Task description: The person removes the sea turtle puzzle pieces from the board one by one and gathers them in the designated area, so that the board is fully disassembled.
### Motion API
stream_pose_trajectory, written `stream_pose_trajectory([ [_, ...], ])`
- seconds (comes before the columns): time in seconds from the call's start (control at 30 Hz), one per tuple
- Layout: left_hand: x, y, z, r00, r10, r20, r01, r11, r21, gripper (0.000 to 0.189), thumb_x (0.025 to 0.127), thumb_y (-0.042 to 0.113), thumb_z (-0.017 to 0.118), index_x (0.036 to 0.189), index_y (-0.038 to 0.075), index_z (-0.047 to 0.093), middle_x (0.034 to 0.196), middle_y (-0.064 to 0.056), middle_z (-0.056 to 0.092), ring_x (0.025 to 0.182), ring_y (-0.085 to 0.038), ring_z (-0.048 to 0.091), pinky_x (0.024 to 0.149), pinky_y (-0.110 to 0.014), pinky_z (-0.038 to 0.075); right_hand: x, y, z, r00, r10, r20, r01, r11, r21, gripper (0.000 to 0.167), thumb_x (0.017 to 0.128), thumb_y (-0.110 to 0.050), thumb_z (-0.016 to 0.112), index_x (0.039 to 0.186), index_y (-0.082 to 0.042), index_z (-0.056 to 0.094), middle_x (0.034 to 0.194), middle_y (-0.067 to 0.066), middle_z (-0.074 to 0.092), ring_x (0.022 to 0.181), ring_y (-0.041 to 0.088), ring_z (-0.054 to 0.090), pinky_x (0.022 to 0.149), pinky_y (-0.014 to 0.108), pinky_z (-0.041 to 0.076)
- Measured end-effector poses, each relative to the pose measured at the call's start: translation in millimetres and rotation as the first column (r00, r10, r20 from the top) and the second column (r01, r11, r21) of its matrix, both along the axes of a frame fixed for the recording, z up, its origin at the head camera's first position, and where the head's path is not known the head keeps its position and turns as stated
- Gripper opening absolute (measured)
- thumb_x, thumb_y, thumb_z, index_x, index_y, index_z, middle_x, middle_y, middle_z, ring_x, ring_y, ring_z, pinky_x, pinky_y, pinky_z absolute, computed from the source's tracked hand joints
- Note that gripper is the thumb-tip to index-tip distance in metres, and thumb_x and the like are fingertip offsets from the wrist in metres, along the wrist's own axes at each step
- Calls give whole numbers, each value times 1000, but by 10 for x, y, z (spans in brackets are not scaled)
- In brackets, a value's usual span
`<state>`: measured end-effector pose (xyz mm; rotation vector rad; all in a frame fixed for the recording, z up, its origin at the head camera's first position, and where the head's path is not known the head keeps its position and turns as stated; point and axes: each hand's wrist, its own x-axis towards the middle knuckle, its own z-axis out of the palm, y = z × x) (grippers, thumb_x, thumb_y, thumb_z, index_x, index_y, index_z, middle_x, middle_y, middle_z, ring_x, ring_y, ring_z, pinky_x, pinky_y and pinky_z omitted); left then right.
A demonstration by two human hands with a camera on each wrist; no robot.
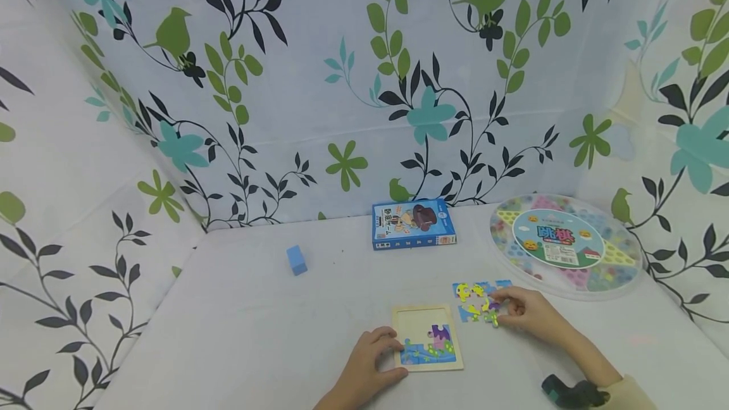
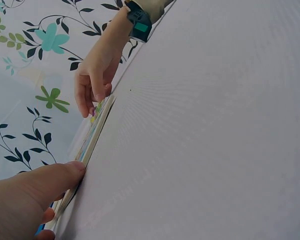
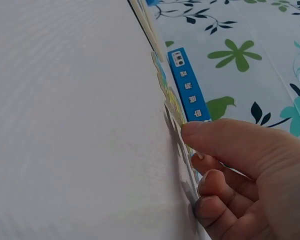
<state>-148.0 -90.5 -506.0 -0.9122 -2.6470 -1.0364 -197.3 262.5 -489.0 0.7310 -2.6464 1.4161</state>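
A shallow wooden puzzle tray (image 1: pixel 426 309) lies on the table, its lower part filled with blue, green and purple pieces. My left hand (image 1: pixel 370 362) holds the tray's left side, fingers at the edge and thumb at the near corner. The left wrist view shows that thumb (image 2: pixel 65 175) pressed along the tray's edge. To the tray's right lies a group of loose jigsaw pieces (image 1: pixel 467 291) in blue and yellow. My right hand (image 1: pixel 532 314) is over their right side and pinches a greenish puzzle piece (image 1: pixel 492 319). From the right wrist, the thumb (image 3: pixel 215 137) meets the piece's edge.
Behind the tray lies a blue picture box (image 1: pixel 412 225). A large round board-game set (image 1: pixel 564 245) under clear plastic stands at the back right. A small blue block (image 1: pixel 297 260) sits farther left. Patterned cloth (image 1: pixel 296 81) hangs behind the white table.
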Motion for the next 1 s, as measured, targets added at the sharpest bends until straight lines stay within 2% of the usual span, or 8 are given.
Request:
stream_pose_trajectory([
  [0.27,-2,0,-13,1000,2,10,-2,1000,-2,31,76,42,66,97,20,61,113,4,50,93,-10,43,80,-29,39,4,-21,-20,996,-20,-83,24,999,46,23,74,-6,71,95,-6,62,63,-7,47,51,4,40,45,22,37],
  [0.6,-11,-13,-44,1000,8,17,-7,1000,-8,32,77,45,64,97,21,61,113,5,50,93,-11,43,81,-30,39,-29,-26,-63,972,24,-233,-15,999,38,23,71,3,70,88,-11,64,81,-3,56,52,3,38,46,20,36],
  [0.8,-5,-14,-32,999,7,36,-7,1000,-6,33,77,46,63,98,21,61,114,6,50,94,-10,42,81,-29,39,-42,-16,-86,965,41,-259,-37,999,20,23,71,6,69,87,-11,65,87,1,59,53,3,39,46,19,37],
  [1.0,-8,-6,-33,1000,-9,17,9,1000,13,32,77,44,64,98,20,61,114,5,50,93,-10,43,80,-28,40,-30,-23,-80,961,65,-269,-66,998,6,21,73,5,69,87,-9,66,88,5,58,53,4,39,46,19,36],
])
